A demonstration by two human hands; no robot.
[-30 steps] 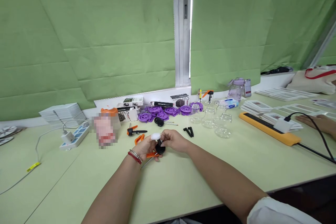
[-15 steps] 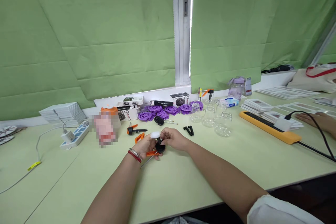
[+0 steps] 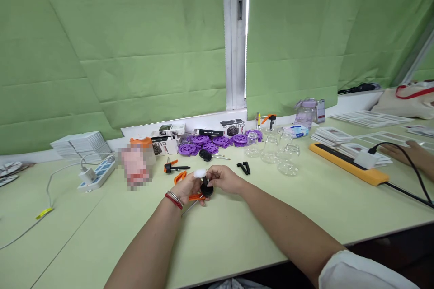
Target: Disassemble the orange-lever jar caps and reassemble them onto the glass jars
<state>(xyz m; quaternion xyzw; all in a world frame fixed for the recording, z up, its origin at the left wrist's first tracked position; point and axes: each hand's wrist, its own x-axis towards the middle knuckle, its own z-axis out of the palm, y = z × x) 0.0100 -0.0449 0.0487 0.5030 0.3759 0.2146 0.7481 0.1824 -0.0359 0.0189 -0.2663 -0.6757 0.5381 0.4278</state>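
Observation:
My left hand [image 3: 190, 186] is closed around a black part with a white cap [image 3: 200, 173] on top and an orange handle [image 3: 195, 198] below. A thin metal shaft sticks out toward the lower left. With its fingertips my right hand [image 3: 224, 178] pinches the black part just under the cap; whether a small piece is between them is hidden. Beyond my left hand lie an orange handle piece [image 3: 179, 177] and a black-and-orange crank part [image 3: 174, 168]. Two small black pieces [image 3: 243, 168] rest past my right hand.
Purple wheel-shaped parts [image 3: 220, 142], black-handled screwdrivers [image 3: 206, 156] and boxes [image 3: 165, 146] line the back. Clear glass jars [image 3: 288, 167] stand at right, near a yellow power strip [image 3: 349, 165]. A white power strip [image 3: 98, 175] is at left. Another person's hand [image 3: 413, 158] rests far right.
Both my hands stay in nearly the same place on the part. The other person's hand at the far right has shifted slightly.

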